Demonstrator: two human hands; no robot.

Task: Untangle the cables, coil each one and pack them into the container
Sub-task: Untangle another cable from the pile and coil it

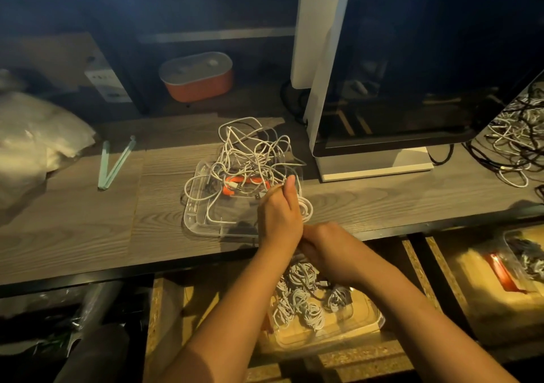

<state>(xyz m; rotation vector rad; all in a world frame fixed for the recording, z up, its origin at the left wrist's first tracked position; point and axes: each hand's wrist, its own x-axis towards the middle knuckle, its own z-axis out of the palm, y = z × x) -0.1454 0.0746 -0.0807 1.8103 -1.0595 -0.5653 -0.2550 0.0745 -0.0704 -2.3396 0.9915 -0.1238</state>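
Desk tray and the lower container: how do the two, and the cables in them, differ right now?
1. The tray sits on the desk top. The container sits lower, below the desk edge.
2. The tray cables form one loose tangle that spills over the tray's rim. The container cables are separate small coils inside it.
3. The left hand grips a loop of the tray cables, not the container cables.
Both are clear plastic and hold mostly white cables.
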